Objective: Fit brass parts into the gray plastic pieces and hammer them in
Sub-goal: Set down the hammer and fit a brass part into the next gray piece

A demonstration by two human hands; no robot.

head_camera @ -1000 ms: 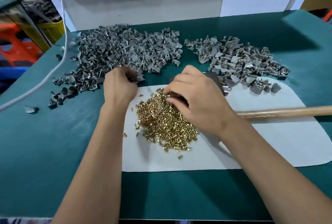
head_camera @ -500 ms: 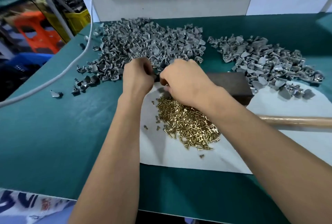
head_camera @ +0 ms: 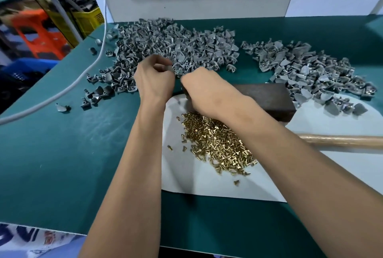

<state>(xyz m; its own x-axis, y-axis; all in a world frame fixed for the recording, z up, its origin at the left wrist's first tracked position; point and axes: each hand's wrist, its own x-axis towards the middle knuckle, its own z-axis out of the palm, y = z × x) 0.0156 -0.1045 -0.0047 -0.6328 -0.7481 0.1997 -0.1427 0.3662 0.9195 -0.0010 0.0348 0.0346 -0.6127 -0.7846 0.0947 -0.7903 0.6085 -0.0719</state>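
- big green table under it all, with a white sheet on the near part.
- big heap of gray plastic pieces at the back left, and a second heap at the back right, partly on the white sheet.
- dark block on the top edge of the white sheet, between the two heaps.
- wooden hammer handle flat on the sheet at the right, not held.
- pile of brass parts in the middle of the sheet, under the right wrist.
- left hand curled up at the near edge of the big heap, pinching one gray piece between its fingertips.
- right hand curled beside it, at the left end of the dark block. cannot tell what is inside the fingers, maybe one brass part.
- a moment ago: right hand down on the brass pile, left hand digging in the gray heap. now both lifted up and close together, nearly touching.
- looks like picking is done and fitting the brass part into the gray piece comes now.
- hammering not yet begun, so only an early step for this piece.
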